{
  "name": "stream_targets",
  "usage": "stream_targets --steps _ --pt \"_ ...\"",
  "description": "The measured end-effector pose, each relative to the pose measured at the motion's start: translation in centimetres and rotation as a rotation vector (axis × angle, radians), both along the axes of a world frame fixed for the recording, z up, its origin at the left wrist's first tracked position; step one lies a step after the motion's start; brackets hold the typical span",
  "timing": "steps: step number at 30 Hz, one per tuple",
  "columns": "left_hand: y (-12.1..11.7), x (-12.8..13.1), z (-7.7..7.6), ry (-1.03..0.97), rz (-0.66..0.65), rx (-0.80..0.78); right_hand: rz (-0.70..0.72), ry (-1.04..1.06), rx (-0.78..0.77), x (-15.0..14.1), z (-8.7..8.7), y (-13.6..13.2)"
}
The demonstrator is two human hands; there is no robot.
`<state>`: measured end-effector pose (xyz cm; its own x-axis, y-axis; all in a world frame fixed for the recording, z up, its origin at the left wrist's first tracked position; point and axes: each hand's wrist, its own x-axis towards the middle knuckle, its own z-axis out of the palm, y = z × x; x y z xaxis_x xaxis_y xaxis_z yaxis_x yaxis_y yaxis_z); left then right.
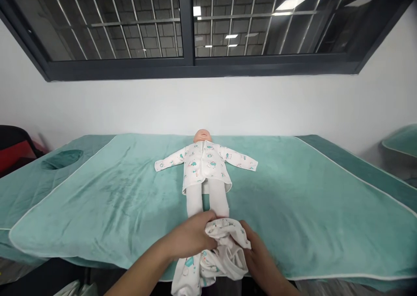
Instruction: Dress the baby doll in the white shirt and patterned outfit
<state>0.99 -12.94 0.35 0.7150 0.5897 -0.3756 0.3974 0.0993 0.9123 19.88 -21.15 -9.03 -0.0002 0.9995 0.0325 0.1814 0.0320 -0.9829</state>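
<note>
A baby doll (202,136) lies on its back with its head toward the wall and its arms spread wide. It wears a white long-sleeved baby jacket (205,163) with a green and red print, and its legs (194,198) look white. Over the lower legs, my left hand (195,233) grips the left side of a bunched pair of printed baby pants (228,254). On the other side my right hand (259,254) has its fingers closed on the same cloth. One pant leg hangs at the bed's front edge. The doll's feet are hidden.
The doll lies on a bed with a green plush cover (293,209) edged in white. A face hole (62,159) is at the bed's left end. Behind stand a white wall (130,107) and a barred window (189,66). A black and red object (16,150) is at far left.
</note>
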Motion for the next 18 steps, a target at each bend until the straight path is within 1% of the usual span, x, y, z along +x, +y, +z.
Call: stream_targets --steps 2,4,6,9,12,15,16,18 --pt "0.0 0.3 -0.2 -0.089 0.074 -0.071 -0.062 0.031 0.055 -0.2 0.0 0.8" --pt "0.2 0.7 -0.4 -0.125 0.141 -0.074 -0.135 0.064 0.079 -0.3 0.0 1.5" --pt "0.7 0.9 -0.4 -0.115 0.168 -0.017 -0.177 0.105 0.09 -0.5 0.0 2.1" --pt "1.8 1.0 0.1 -0.039 0.193 0.101 -0.21 0.122 0.08 -0.6 -0.1 2.7" --pt "2.6 1.0 0.7 0.041 0.186 0.195 -0.258 0.146 0.038 -0.7 0.1 3.1" --pt "2.8 1.2 0.8 0.057 0.146 0.257 -0.267 0.169 0.039 -0.5 0.5 3.8" --pt "2.8 1.3 0.8 0.052 0.143 0.263 -0.269 0.17 0.05 -0.4 0.6 4.1" --pt "2.7 1.5 0.7 0.031 0.132 0.239 -0.226 0.204 0.039 0.2 0.7 4.8"
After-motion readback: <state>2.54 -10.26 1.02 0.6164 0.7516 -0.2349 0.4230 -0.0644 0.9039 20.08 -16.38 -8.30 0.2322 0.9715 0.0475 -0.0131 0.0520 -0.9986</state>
